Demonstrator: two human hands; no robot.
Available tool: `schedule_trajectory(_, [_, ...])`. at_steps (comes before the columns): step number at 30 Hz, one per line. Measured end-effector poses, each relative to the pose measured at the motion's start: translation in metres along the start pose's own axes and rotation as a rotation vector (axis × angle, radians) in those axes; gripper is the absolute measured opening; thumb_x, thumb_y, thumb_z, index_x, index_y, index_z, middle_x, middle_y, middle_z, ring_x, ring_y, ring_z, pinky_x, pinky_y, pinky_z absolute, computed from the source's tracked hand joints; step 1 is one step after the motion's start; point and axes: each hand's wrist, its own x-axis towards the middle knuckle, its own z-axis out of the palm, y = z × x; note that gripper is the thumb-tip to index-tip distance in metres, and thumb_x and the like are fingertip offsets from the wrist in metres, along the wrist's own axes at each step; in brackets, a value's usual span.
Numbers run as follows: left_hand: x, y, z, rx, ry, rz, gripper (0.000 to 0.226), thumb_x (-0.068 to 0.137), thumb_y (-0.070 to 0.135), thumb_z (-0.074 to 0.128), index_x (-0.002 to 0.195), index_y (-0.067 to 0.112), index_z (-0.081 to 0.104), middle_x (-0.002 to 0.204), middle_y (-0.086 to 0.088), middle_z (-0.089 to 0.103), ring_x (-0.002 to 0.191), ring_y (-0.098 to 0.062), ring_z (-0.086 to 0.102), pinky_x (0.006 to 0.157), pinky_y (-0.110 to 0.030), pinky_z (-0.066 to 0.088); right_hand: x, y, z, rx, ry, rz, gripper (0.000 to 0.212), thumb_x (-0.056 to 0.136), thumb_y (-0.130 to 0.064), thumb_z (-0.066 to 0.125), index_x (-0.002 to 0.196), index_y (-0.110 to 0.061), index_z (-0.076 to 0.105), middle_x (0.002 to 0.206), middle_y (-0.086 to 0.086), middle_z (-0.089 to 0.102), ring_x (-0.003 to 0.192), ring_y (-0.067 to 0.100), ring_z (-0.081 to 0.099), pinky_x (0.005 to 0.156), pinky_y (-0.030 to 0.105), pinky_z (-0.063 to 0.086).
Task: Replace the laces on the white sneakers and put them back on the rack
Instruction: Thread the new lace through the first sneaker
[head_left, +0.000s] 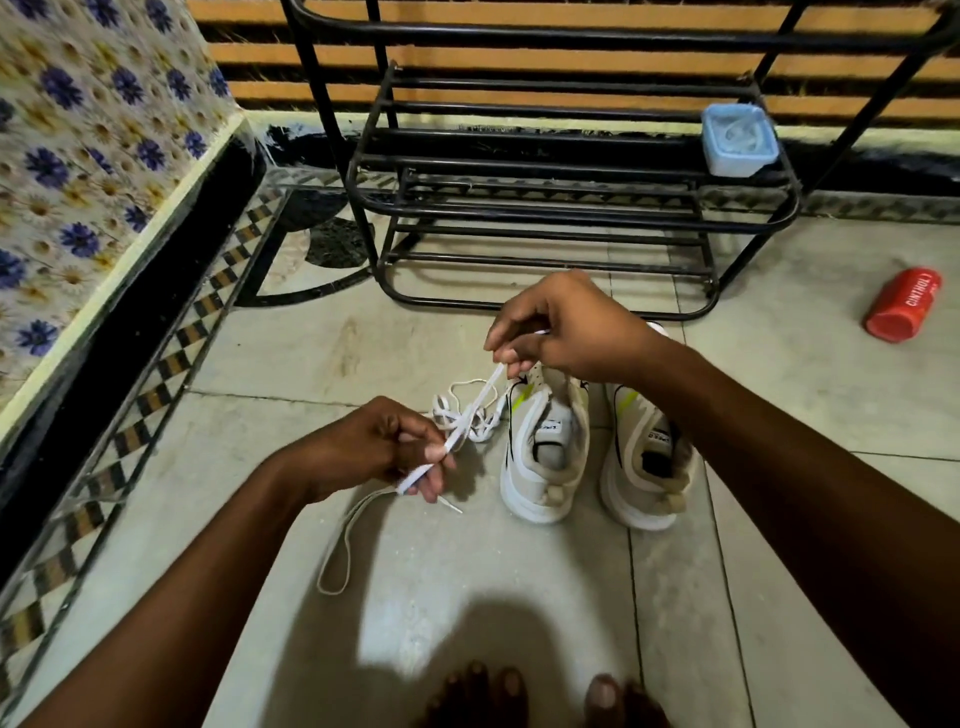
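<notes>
Two white sneakers stand side by side on the floor, heels toward me: the left sneaker (545, 452) and the right sneaker (649, 462). A white lace (470, 413) is stretched between my hands. My left hand (384, 447) pinches its lower part, and the tip sticks out below the fingers. My right hand (566, 327) pinches the upper end above the left sneaker's toe. A loose lace pile (467, 410) lies left of the sneakers. Another lace loop (343, 545) lies on the tiles below my left hand. The black metal rack (545, 208) stands behind.
A light blue lidded box (740, 137) sits on the rack's right end. A red bottle (904, 306) lies on the floor at right. A flower-patterned covered ledge (78, 156) runs along the left. My bare toes (545, 696) show at the bottom edge.
</notes>
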Motion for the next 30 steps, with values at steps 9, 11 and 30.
schedule_trajectory(9, [0.088, 0.001, 0.029, 0.949, 0.36, 0.054, 0.043, 0.078, 0.021, 0.077, 0.119, 0.027, 0.065, 0.116, 0.0, 0.065, 0.112, -0.025, 0.058, 0.09, -0.038, 0.048, -0.027, 0.009, 0.004, 0.061, -0.021, 0.108, 0.029, 0.087, 0.022, 0.055, 0.097, 0.0, 0.072, 0.093, 0.022, 0.068, 0.078, 0.025, 0.077, 0.075, 0.049, 0.064])
schedule_trajectory(11, [0.101, 0.009, 0.043, 1.25, 0.264, -0.029, 0.046, 0.077, 0.038, 0.077, 0.117, 0.029, 0.057, 0.116, 0.002, 0.061, 0.118, -0.023, 0.054, 0.092, -0.039, 0.044, -0.031, 0.011, 0.003, 0.051, -0.013, 0.105, 0.031, 0.086, 0.022, 0.053, 0.095, -0.001, 0.072, 0.09, 0.021, 0.069, 0.076, 0.024, 0.077, 0.073, 0.05, 0.063])
schedule_trajectory(30, [0.129, 0.042, -0.08, 0.586, 0.903, 0.125, 0.005, 0.091, 0.013, 0.076, 0.095, 0.012, 0.079, 0.085, -0.006, 0.075, 0.08, -0.02, 0.07, 0.073, -0.026, 0.048, -0.024, 0.031, 0.004, 0.029, 0.184, 0.183, 0.014, 0.089, 0.003, 0.07, 0.097, -0.009, 0.072, 0.082, 0.006, 0.077, 0.072, 0.0, 0.074, 0.074, 0.027, 0.062])
